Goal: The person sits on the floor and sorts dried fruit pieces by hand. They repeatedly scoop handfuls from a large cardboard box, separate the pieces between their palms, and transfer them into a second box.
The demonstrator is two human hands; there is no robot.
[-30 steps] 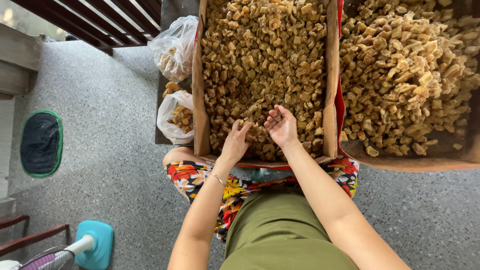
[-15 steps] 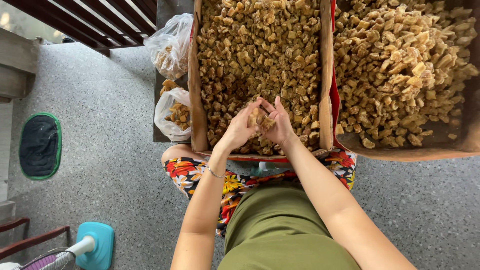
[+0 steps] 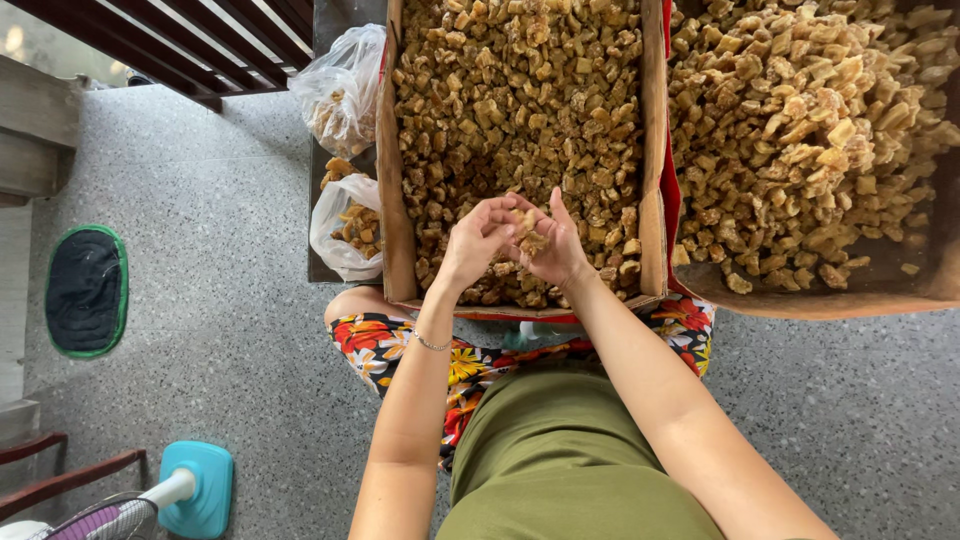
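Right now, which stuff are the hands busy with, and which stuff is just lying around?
In use: left hand and right hand holding a brown chunk over the cardboard box of chunks.

Lying about: plastic bags, second box, dark mat, fan base.

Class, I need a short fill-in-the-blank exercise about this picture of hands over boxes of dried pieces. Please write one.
1. Both hands, the left hand and right hand, hold one brown ____ between them.
2. The hands are above a cardboard ____ of such pieces.
3. The bracelet is on the ____ wrist.
4. Beside it lie two plastic bags, on its ____ side.

Missing words: piece; box; left; left
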